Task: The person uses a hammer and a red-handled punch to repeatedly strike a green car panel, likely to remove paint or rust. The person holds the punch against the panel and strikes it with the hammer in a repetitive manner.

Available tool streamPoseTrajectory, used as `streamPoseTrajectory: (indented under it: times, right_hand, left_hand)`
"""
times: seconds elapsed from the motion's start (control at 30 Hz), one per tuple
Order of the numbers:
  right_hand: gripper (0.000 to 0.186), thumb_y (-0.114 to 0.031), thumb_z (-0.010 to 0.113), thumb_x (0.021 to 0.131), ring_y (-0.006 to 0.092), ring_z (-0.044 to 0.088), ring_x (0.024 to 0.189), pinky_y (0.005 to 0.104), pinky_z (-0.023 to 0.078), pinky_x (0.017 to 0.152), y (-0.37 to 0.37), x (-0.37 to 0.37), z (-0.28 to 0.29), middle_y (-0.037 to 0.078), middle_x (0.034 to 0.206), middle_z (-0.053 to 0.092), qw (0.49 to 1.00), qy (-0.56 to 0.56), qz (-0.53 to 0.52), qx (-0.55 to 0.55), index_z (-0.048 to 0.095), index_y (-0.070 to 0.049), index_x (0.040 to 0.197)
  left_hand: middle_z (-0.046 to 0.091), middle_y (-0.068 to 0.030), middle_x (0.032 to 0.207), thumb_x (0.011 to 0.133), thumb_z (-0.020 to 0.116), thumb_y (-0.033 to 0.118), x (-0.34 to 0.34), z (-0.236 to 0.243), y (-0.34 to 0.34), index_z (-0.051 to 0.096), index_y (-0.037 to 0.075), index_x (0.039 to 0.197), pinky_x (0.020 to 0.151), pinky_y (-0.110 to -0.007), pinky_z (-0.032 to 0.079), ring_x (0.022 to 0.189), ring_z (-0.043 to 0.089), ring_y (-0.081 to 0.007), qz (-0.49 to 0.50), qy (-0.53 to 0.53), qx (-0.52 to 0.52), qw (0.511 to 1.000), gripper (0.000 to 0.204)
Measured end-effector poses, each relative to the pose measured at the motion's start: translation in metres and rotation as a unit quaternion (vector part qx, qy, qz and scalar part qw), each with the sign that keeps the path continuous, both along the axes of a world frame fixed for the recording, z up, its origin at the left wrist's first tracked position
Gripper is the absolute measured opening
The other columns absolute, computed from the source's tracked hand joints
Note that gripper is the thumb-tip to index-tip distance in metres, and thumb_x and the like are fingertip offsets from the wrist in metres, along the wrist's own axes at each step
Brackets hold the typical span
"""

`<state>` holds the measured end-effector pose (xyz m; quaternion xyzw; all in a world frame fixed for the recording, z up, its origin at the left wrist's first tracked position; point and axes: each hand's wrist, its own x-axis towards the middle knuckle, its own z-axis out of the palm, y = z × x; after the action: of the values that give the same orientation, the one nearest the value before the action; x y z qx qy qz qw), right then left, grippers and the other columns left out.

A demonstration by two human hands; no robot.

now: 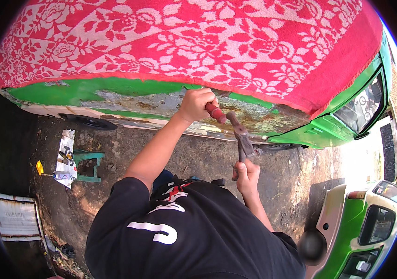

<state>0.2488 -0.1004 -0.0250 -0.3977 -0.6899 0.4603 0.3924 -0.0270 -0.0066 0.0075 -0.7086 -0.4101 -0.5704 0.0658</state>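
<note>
My left hand (197, 105) is closed around a tool with a red handle (215, 112), held against the side of a green van (296, 132). The tool's working end is hidden by the hand, so its kind does not show. In my right hand (247, 176) is a hammer (242, 135), gripped by its handle. The hammer's head stands just to the right of the red handle's butt end; whether they touch I cannot tell. Around the hands, the van's paint is stripped to rough grey and brown patches. A red and pink floral blanket (184, 42) lies over the van's upper part.
To the left, a green plastic stool (97, 166) stands beside a printed white sheet (65, 151) bearing a spray can (61, 175). A framed white board (14, 216) is at lower left. Another green and white vehicle (354, 223) stands at lower right.
</note>
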Motion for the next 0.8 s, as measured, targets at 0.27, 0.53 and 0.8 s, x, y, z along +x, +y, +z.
streamPoseTrajectory:
  times: [0.27, 0.53, 0.8]
  right_hand:
    - [0.059, -0.053, 0.053, 0.095, 0.016, 0.055, 0.049, 0.0287, 0.043, 0.045, -0.006, 0.011, -0.007, 0.008, 0.057, 0.054, 0.979, 0.203, 0.031, -0.006, 0.05, -0.001, 0.068]
    - [0.06, -0.054, 0.053, 0.095, 0.0166, 0.052, 0.049, 0.0292, 0.043, 0.044, -0.001, 0.008, 0.01, 0.009, 0.057, 0.051, 0.987, 0.155, 0.035, -0.025, 0.051, 0.001, 0.071]
    - [0.053, -0.044, 0.055, 0.096, 0.0117, 0.053, 0.045, 0.0282, 0.041, 0.044, 0.007, 0.007, 0.002, 0.002, 0.05, 0.051, 0.997, -0.055, 0.047, -0.005, 0.054, -0.001, 0.065]
  left_hand:
    - [0.044, -0.0083, 0.055, 0.068, 0.07, 0.001, -0.001, -0.001, -0.003, 0.045, 0.004, 0.058, 0.044, -0.036, 0.036, 0.046, 0.046, -0.0243, 0.0, -0.004, -0.026, 1.0, 0.028]
    - [0.05, -0.0079, 0.058, 0.067, 0.074, 0.002, 0.002, -0.003, 0.005, 0.046, 0.004, 0.059, 0.046, -0.035, 0.04, 0.05, 0.054, -0.0237, 0.001, -0.014, -0.026, 1.0, 0.029]
    - [0.044, -0.0092, 0.056, 0.067, 0.073, 0.002, 0.001, -0.008, 0.006, 0.043, 0.004, 0.058, 0.045, -0.037, 0.037, 0.049, 0.049, -0.0261, 0.016, 0.018, -0.02, 1.0, 0.031]
